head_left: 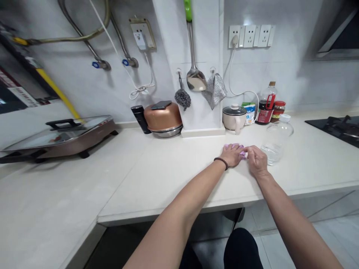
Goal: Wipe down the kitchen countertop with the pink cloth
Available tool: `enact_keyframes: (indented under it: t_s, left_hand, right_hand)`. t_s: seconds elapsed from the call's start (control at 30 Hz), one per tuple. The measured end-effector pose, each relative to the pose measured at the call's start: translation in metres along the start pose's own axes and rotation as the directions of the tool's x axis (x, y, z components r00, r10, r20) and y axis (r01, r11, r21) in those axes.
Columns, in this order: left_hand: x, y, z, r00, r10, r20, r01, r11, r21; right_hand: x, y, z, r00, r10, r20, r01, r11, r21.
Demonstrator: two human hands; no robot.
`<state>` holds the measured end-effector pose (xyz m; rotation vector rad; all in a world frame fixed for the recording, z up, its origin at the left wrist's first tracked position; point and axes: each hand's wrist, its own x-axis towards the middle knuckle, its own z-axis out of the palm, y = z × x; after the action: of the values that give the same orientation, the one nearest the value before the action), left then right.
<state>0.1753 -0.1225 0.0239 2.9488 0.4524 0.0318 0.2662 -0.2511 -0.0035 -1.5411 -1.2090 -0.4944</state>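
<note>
A crumpled purple cloth (242,154) lies on the white counter, mostly covered by my left hand (232,154). That hand is pressed down flat on it with the fingers spread, and a dark beaded bracelet circles the wrist. Touching the cloth's right side is my right hand (257,160), its fingers curled in and the thumb and forefinger pinched at the cloth's edge. How much cloth is inside that pinch is hidden. Just right of my right hand, a clear plastic bottle (276,144) with a white cap and some clear liquid stands on the counter.
Along the wall stand an electric griddle (81,136), a black flask (141,119), a copper-coloured pot (164,117), a small lidded cooker (232,118) and a sauce bottle (265,110). A gas hob (340,127) is at right. A ladle (195,78) hangs above.
</note>
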Motion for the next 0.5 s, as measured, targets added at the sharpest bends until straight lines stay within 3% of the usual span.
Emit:
enact_keyframes:
  t_s: [0.17, 0.33, 0.43, 0.5]
  left_hand:
    - [-0.032, 0.023, 0.008, 0.984, 0.174, 0.048, -0.175, 0.984, 0.017]
    - [-0.085, 0.049, 0.013, 0.919, 0.385, 0.089, -0.387, 0.922, 0.004]
    - [-0.119, 0.043, 0.007, 0.896, 0.435, 0.096, -0.433, 0.901, -0.04]
    - [-0.14, 0.027, 0.003, 0.912, 0.403, 0.082, -0.399, 0.915, -0.064]
  right_hand:
    - [0.0, -0.002, -0.004, 0.997, 0.034, -0.07, -0.032, 0.999, 0.032]
    - [-0.001, -0.004, -0.008, 0.993, 0.098, -0.071, -0.097, 0.995, 0.017]
    - [-0.002, -0.004, -0.009, 0.991, 0.111, -0.069, -0.11, 0.994, 0.007]
    - [-0.002, -0.003, -0.01, 0.992, 0.112, -0.062, -0.112, 0.994, 0.004]
